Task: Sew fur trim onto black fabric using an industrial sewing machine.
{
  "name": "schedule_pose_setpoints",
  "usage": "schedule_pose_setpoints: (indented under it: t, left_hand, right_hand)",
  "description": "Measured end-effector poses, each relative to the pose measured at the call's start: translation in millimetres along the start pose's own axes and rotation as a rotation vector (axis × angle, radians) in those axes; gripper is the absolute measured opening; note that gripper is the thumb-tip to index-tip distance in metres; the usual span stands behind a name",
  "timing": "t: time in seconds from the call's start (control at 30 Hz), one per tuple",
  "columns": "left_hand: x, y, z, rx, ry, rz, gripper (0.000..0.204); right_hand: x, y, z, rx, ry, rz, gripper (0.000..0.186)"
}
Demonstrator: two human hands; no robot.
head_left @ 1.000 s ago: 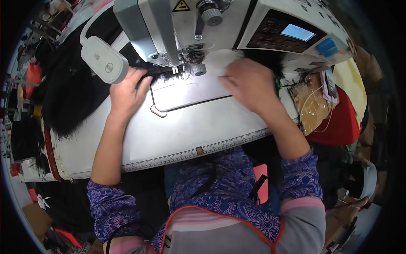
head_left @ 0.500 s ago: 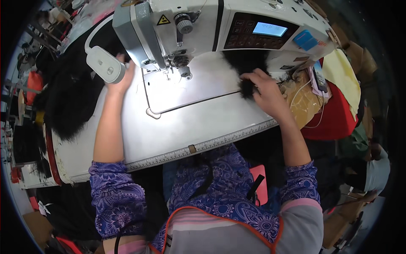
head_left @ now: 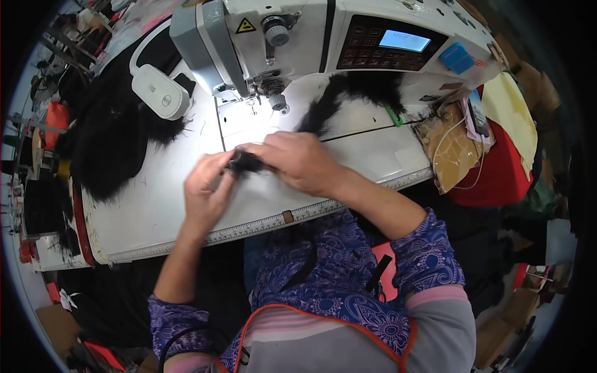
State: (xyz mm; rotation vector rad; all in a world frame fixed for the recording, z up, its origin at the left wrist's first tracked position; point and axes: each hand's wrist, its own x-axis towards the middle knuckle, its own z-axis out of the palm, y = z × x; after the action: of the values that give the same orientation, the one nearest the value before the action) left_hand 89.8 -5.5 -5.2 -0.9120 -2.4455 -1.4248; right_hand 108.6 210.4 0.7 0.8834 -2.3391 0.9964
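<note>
— Hands first: where are they and what have they got?

— Both meet near the middle of the white worktop [head_left: 155, 205]. The left hand [head_left: 205, 193] has its fingers curled and pinched on the near end of a black fur strip [head_left: 323, 112]; the right hand [head_left: 298, 163] is closed over the same end from 3 o'clock, fingertips touching the left's.

— And the rest of that strip?

— It runs from the hands toward 1 o'clock, across the lit bed of the grey-white sewing machine [head_left: 323, 37], and fluffs out under the machine's arm, below the control panel with its blue screen.

— Anything else close by?

— A larger pile of black fur [head_left: 112, 143] lies at 9 to 10 o'clock from the hands, well apart from them, beside a white lamp-like device [head_left: 158, 93]. A ruler strip [head_left: 273, 221] edges the worktop just below the hands. At 3 o'clock, off the worktop's end, sit a crinkled clear bag [head_left: 457, 155] and red fabric [head_left: 497, 180].
</note>
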Motion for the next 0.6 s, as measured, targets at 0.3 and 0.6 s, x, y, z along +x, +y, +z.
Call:
schedule_pose_setpoints:
  t: [0.3, 0.6]
  left_hand:
    - [5.8, 4.6, 3.8, -0.891, 0.522, -0.526, 0.026]
    - [14.6, -38.8, -18.8, -1.178, 0.471, -0.503, 0.022]
  right_hand:
    - [-1.4, -12.4, 16.2, 0.253, -0.023, 0.098, 0.035]
    - [-45.4, -23.8, -29.6, 1.187, -0.275, 0.618, 0.04]
